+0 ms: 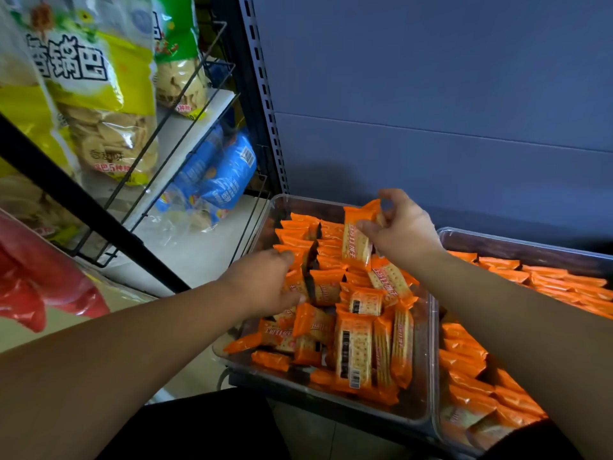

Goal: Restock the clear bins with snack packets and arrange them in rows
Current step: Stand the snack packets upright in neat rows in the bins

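R hand (399, 232) grip pinches 1 packet (356, 242) at 12 o'clock of bin (277, 207). L hand (265, 282) grip unclear, fingers buried at 9. Careless drop could topple rows (326, 252).

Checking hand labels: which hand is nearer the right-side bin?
Right. The right hand, holding a packet, is just left of the right-side bin; the left hand is over the other bin's left side.

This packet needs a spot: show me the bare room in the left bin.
In the left bin, bare floor shows along the near edge and right wall, beside the loose packets. The back rows and middle heap are crowded, under the packet in the right hand.
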